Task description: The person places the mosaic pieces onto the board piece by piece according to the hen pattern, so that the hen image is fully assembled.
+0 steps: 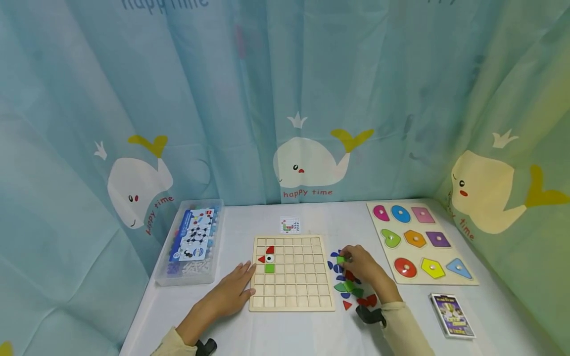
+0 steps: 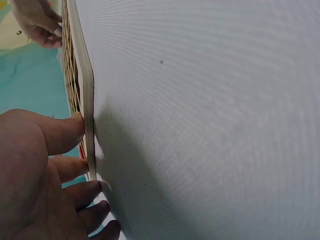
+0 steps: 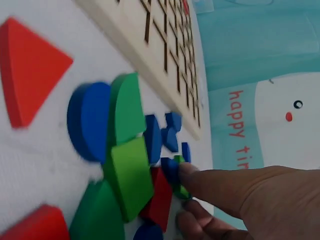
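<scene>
Head view: the board (image 1: 299, 282) lies flat on the table (image 1: 289, 336), grid upward. Left hand (image 1: 229, 291): fingers extended, touching the board's left edge. Right hand (image 1: 362, 267): thumb and fingers pinch a green piece (image 1: 340, 259) at the far end of the loose pieces (image 1: 349, 286), just beside the board's right edge. Cells near the board's far left corner contain a red quarter (image 1: 270, 249), a red triangle (image 1: 261, 259), an eye (image 1: 269, 258) and a green square (image 1: 269, 268). The card (image 1: 290, 225) lies just beyond the board

Plain pale-beige sleeves (image 1: 406, 330), with a small, rounded black device (image 1: 368, 315) beside each cuff (image 1: 394, 307)
</scene>
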The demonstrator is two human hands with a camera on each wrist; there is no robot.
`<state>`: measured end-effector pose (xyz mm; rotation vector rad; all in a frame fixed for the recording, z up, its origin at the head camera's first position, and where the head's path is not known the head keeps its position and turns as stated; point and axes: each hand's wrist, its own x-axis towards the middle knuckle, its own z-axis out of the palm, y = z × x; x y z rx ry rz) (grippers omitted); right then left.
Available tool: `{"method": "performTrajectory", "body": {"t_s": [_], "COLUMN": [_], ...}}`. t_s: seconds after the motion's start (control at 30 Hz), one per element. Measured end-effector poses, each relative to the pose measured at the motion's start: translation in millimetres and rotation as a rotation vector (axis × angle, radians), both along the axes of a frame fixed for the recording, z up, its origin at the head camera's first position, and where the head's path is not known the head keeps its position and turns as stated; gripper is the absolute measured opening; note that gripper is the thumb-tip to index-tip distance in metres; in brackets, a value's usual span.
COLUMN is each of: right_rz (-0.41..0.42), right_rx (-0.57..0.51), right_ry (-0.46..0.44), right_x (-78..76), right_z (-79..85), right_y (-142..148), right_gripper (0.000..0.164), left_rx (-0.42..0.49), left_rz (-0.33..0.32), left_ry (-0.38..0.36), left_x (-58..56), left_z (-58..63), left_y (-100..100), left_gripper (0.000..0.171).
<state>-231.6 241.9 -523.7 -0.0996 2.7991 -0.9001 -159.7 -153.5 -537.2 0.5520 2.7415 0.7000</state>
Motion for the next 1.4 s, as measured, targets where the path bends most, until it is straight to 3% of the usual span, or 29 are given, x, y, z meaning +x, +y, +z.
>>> {"method": "performTrajectory", "body": {"t_s": [0.23, 0.53, 0.83, 1.2, 1.4], "right_rz": [-0.026, -0.067, -0.033, -0.023, 0.015], "right_rx": [0.022, 0.032, -0.030, -0.020, -0.024], "right_ry": [0.035, 0.076, 0.057, 0.112, 0.139], "right_x": [-5.9, -13.0, -16.0, -21.7, -19.9], "right_z": [-4.6, -6.4, -9.3, -24.2, -22.7], "right_y": [10, 13, 16, 9, 4], "right_gripper": [0.021, 0.027, 0.030, 0.031, 0.026], "left_rx": [0.010, -0.001, 0.014, -0.011, -0.013], "left_rz": [-0.006, -0.023, -0.018, -0.015, -0.016], "left_ry": [0.005, 0.027, 0.015, 0.023, 0.026], "left_x": [1.1, -2.9, -0.7, -1.8, -2.5], "left_z": [3.1, -5.1, -1.5, -5.1, -6.3], "left_y": [1, -1, 0, -1, -1], "left_gripper": [0.067, 0.067, 0.067, 0.067, 0.066]}}
